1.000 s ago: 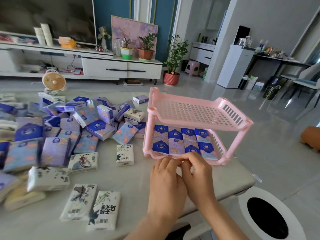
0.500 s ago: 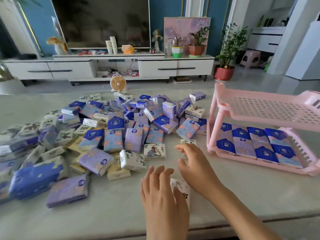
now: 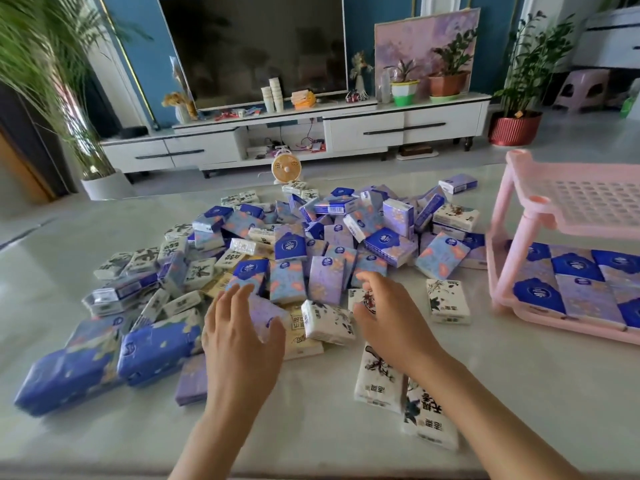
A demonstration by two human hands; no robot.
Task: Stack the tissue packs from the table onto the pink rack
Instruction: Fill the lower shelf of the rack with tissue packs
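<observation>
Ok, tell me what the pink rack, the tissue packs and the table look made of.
Pink rack: moulded plastic by the look, smooth with slight sheen, shelf a grid of holes. Tissue packs: probably thin printed plastic film; it wrinkles and glints. Table: pale, glossy, reflecting light; stone or glass, cannot tell.

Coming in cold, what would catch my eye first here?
A sprawling heap of tissue packs, mostly blue and purple, covers the middle of the table. The left hand and right hand reach open-fingered over its near edge. At the right stands the pink rack, its lower shelf lined with packs.
</observation>
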